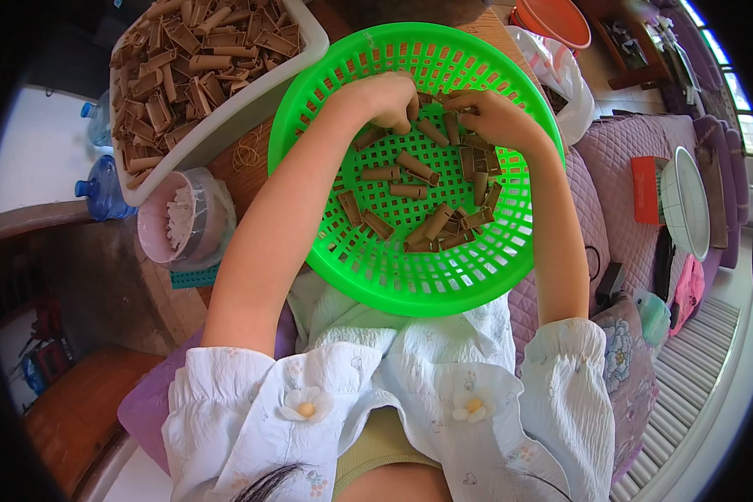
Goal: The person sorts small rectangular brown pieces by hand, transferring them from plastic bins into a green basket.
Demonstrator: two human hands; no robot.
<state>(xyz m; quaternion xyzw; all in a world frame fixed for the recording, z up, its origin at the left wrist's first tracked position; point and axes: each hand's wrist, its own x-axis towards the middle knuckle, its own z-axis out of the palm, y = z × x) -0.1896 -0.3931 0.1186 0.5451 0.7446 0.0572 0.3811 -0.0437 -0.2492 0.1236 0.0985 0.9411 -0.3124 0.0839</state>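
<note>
A bright green round plastic basket (pixel 418 299) with a slotted wall sits in front of me. Several short brown trough-shaped pieces (pixel 407 192) lie scattered in it, some piled along its right and near sides. Over the far left part of the basket is my left hand (pixel 385 99), its fingers curled and closed; what they hold is hidden. My right hand (pixel 500 120) reaches in from the right with bent, closed fingers, close to brown pieces at the far side. Whatever lies between its fingertips is too small to make out.
A whitish tub (pixel 309 42) heaped with similar brown pieces stands at the far left. Below it are a pink bucket (pixel 155 219) with white stuff inside and blue water bottles (pixel 105 188). At right are a quilted sofa (pixel 607 167), a white plastic bag (pixel 573 105) and an orange basin (pixel 556 21).
</note>
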